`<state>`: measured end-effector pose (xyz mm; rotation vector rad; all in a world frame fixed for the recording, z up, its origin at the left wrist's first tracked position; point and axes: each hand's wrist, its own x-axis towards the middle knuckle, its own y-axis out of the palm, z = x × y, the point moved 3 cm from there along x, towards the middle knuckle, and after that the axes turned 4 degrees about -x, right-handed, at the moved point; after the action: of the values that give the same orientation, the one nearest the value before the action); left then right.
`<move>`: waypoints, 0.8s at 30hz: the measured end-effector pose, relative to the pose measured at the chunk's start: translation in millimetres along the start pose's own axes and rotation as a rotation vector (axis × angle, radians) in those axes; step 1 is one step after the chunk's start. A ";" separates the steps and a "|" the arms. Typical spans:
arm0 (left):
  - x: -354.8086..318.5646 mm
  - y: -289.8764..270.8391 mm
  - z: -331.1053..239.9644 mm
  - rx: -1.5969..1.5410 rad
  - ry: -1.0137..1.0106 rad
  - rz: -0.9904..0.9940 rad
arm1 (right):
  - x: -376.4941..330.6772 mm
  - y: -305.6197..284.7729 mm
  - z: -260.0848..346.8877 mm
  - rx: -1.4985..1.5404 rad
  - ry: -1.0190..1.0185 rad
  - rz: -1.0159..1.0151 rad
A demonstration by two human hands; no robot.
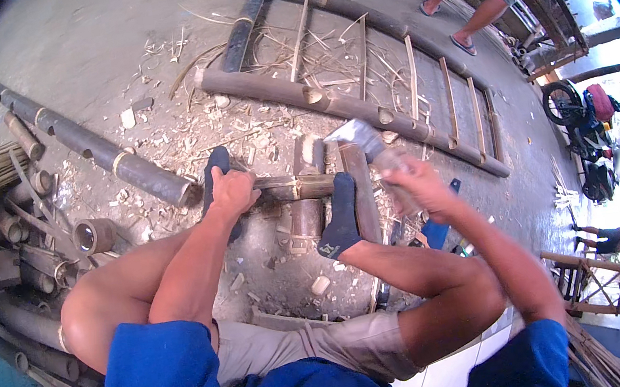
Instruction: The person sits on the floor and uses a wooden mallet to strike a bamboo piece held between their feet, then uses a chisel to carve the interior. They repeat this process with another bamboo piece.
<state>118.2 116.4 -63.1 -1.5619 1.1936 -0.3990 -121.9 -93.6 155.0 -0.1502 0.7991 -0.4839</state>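
the left hand (232, 191) is closed around a short bamboo piece (301, 187) lying across two other lengths on the ground, with a socked foot (339, 217) pressing on its far end. the right hand (420, 187) is wrapped tight on the handle of a broad chopping blade (356, 138), blurred above the piece. a clean cut likely needs the piece pinned firmly and the blade landing well away from fingers and toes.

Bright, even daylight fills the scene, blown out to white glare toward three o'clock. Shadows are soft and short. The right hand (423, 186) and its blade (356, 137) are motion-blurred. Fisheye bending curves straight lines, and a black rim circles the edges.
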 end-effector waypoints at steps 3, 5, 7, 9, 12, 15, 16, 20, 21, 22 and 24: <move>-1.4 5.1 3.7 -0.006 0.061 -0.088 | 29.6 75.6 -70.5 0.252 0.205 -0.025; -2.7 8.4 6.8 -0.024 0.061 -0.117 | 40.7 133.9 -114.3 0.536 0.282 0.000; -1.3 9.7 8.9 -0.025 0.048 -0.120 | 43.1 181.4 -146.0 0.593 0.277 -0.050; 0.0 10.0 9.7 -0.032 0.044 -0.107 | 44.4 216.1 -162.3 0.698 0.277 -0.045; 1.2 6.4 10.3 -0.039 0.061 -0.109 | 50.7 246.8 -165.5 0.817 0.261 -0.046; 1.1 2.6 9.8 -0.021 0.066 -0.073 | 55.4 259.3 -161.1 0.879 0.219 -0.078; 1.2 1.5 9.8 -0.021 0.052 -0.052 | 56.5 263.6 -159.8 0.918 0.212 -0.076; 2.0 -0.7 7.7 -0.022 0.024 -0.018 | 64.7 277.5 -157.1 0.958 0.231 -0.142; 1.7 -1.2 7.1 -0.023 0.021 -0.031 | 69.1 281.3 -154.1 1.000 0.210 -0.110; 1.0 -1.6 6.6 -0.022 0.017 -0.043 | 75.3 283.8 -150.2 1.043 0.192 -0.077; -1.6 -2.8 5.8 -0.029 0.025 -0.074 | 88.2 287.0 -145.5 1.126 0.260 -0.028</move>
<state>123.3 120.6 -62.3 -1.6346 1.1678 -0.4525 -70.8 125.1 -91.8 0.9609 0.6745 -0.9247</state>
